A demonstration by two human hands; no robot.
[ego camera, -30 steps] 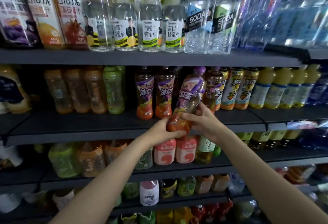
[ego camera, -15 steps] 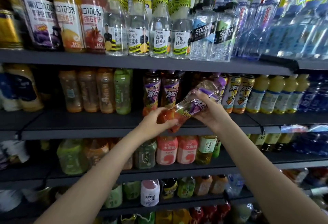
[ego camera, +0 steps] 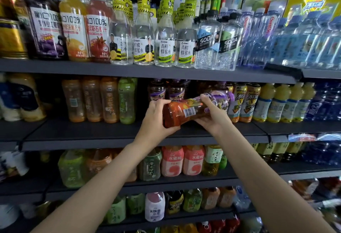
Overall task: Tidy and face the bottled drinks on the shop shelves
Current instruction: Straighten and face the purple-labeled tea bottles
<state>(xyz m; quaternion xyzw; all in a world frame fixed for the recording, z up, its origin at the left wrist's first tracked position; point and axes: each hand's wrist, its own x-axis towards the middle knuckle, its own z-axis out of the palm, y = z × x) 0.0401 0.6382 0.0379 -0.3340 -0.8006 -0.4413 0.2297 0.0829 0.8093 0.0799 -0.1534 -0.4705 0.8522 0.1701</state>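
While the second shelf (ego camera: 129,136) has a gap behind it, the purple-labelled tea bottle (ego camera: 193,110) lies nearly sideways, left hand (ego camera: 156,120) gripping its base, right hand (ego camera: 212,114) wrapping its middle; stand it upright, label outward, barcode to the rear.

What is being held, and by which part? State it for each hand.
One purple-labelled tea bottle, lying nearly sideways. The left hand grips its base end; the right hand grips its upper, labelled part near the neck.
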